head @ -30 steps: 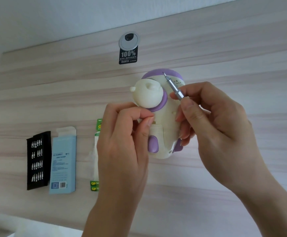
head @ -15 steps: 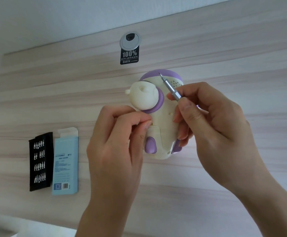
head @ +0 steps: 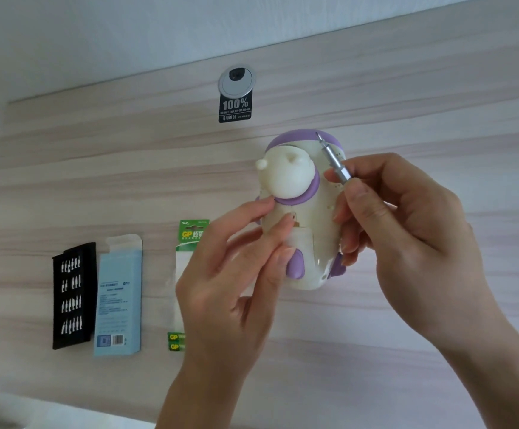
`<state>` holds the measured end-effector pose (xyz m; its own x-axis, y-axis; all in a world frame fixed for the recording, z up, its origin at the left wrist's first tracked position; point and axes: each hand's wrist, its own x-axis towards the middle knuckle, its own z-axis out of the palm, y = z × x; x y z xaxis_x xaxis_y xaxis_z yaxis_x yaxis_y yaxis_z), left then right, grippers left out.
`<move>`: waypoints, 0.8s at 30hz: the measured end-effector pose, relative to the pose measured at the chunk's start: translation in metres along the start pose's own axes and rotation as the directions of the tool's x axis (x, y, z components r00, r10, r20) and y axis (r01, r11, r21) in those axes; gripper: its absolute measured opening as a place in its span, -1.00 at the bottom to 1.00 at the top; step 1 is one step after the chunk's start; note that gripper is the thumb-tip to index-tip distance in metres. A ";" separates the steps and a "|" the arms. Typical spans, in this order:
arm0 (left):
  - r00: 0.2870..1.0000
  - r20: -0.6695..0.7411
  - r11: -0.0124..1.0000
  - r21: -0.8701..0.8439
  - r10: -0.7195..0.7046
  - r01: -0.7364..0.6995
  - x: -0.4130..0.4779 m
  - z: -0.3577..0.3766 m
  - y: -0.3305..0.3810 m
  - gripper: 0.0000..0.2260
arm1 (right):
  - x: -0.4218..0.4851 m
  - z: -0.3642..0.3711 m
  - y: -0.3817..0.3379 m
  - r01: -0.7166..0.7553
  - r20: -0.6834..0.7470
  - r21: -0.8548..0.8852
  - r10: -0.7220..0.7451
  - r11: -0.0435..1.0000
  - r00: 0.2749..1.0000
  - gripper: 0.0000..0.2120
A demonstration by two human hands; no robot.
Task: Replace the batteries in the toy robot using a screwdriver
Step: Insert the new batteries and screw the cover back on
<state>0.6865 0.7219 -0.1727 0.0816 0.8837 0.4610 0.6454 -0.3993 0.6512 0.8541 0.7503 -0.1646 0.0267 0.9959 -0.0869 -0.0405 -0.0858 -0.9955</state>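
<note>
Currently: cream-white plastic toy robot (head: 310,218) with purple cap, collar and feet is held between both hands over the pale wood-grain desk (head: 97,181), mid-frame. Contact of its base with the desk cannot be told. Left hand (head: 230,292) grips it from the left, index fingertip at the purple collar, thumb pressed on the body below. Right hand (head: 406,230) pinches a slim silver metal screwdriver (head: 334,161) between thumb and index; its lower fingers curl against the toy's right side. Screwdriver tip points up and away, over the purple cap.

On the desk, left of the toy:
- green GP battery pack (head: 187,243), partly behind the left hand
- light blue cardboard box (head: 118,295)
- black bit tray (head: 72,295) with rows of small bits

Far edge: round silver cable grommet (head: 237,80), black "100%" label (head: 235,108) just below.
</note>
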 end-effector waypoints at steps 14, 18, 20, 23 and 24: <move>0.989 0.144 0.994 0.104 0.023 -0.039 0.001 0.001 0.011 -0.72 | 0.000 -0.010 0.000 -0.042 -0.041 0.036 0.043 0.998 0.998 -0.81; 0.988 0.154 0.991 0.133 0.014 -0.035 0.002 0.002 0.012 -0.72 | 0.000 -0.011 0.000 -0.054 -0.047 0.043 0.056 0.998 0.997 -0.80; 0.987 0.158 0.989 0.144 0.009 -0.032 0.002 0.002 0.013 -0.72 | 0.000 -0.011 0.000 -0.058 -0.045 0.053 0.060 0.997 0.997 -0.81; 0.988 0.154 0.986 0.165 -0.004 -0.022 0.003 0.002 0.016 -0.72 | -0.001 -0.011 -0.001 -0.060 -0.042 0.057 0.063 0.997 0.997 -0.80; 0.989 0.151 0.986 0.166 -0.007 -0.019 0.003 0.002 0.017 -0.72 | -0.001 -0.011 -0.001 -0.060 -0.042 0.058 0.062 0.997 0.997 -0.80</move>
<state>0.6992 0.7186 -0.1616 0.1908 0.9130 0.3606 0.7609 -0.3696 0.5333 0.8649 0.7493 -0.1644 0.0663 0.9864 -0.1503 -0.1001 -0.1433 -0.9846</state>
